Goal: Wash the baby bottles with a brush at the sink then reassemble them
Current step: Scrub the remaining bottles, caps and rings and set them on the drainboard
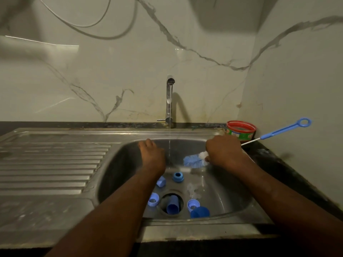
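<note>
With the right hand (pixel 223 152) clenched on the brush (pixel 194 160) near its bristles and the left hand (pixel 153 156) held loose beside the running stream, empty as far as shows, rinse the bristles under it, then lift one blue bottle part (pixel 178 177) (all lie scattered in the sink (pixel 232 201), one in the drain) — and scrub inside.

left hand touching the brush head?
Apart. Head view shows the water stream and bare basin between the left hand and the blue brush head.

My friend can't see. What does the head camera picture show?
A person's right hand holds a blue bottle brush beside running tap water in a steel sink; the left hand hovers nearby. Blue bottle parts lie around the drain.
</note>
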Action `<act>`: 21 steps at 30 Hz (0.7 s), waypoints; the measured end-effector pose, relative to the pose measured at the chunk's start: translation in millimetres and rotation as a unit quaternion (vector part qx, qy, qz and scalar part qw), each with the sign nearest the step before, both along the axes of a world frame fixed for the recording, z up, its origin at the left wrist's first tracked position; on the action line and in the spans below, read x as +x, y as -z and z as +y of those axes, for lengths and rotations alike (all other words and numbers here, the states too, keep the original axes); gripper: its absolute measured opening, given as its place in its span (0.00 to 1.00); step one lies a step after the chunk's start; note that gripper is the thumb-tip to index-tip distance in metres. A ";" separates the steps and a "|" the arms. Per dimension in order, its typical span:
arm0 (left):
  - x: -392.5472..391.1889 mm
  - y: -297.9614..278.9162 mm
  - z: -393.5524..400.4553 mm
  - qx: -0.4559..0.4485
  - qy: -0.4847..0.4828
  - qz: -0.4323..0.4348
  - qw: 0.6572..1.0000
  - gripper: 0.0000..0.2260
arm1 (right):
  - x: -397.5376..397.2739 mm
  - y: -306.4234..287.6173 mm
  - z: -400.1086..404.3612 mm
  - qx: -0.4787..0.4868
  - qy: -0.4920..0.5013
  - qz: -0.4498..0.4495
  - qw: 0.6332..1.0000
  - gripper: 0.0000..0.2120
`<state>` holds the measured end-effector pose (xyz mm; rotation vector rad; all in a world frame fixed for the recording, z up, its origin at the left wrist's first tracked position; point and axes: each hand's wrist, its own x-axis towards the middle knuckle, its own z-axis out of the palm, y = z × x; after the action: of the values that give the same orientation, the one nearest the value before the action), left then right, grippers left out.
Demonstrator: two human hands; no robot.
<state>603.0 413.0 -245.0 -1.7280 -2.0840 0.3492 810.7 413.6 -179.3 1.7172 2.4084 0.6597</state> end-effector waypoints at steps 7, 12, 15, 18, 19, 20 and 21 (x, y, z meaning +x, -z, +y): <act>-15.8 13.7 16.6 0.094 0.036 -0.432 0.896 0.22 | 1.6 14.5 0.5 -0.063 -0.032 0.072 0.995 0.18; -10.4 13.2 21.8 0.147 0.063 -0.511 0.845 0.20 | -3.5 29.0 0.3 -0.117 -0.031 0.090 0.989 0.15; -8.6 7.2 21.0 0.171 0.078 -0.538 0.822 0.22 | -8.2 32.3 1.2 -0.123 -0.028 0.095 0.987 0.15; -10.4 6.8 19.6 0.179 0.078 -0.553 0.810 0.22 | -10.7 34.3 0.3 -0.124 -0.029 0.106 0.986 0.15; -11.1 7.1 18.9 0.180 0.078 -0.556 0.807 0.21 | -11.1 34.0 -0.4 -0.127 -0.030 0.108 0.986 0.15; -11.0 7.4 18.2 0.180 0.078 -0.558 0.806 0.21 | -11.4 33.4 -1.1 -0.129 -0.031 0.108 0.985 0.15; -10.3 7.5 17.5 0.184 0.081 -0.558 0.805 0.21 | -11.2 32.3 -1.5 -0.130 -0.034 0.105 0.985 0.15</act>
<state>592.8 430.5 -252.5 -2.0275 -2.3615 -1.3660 799.5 412.1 -211.6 1.6753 2.5630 0.1634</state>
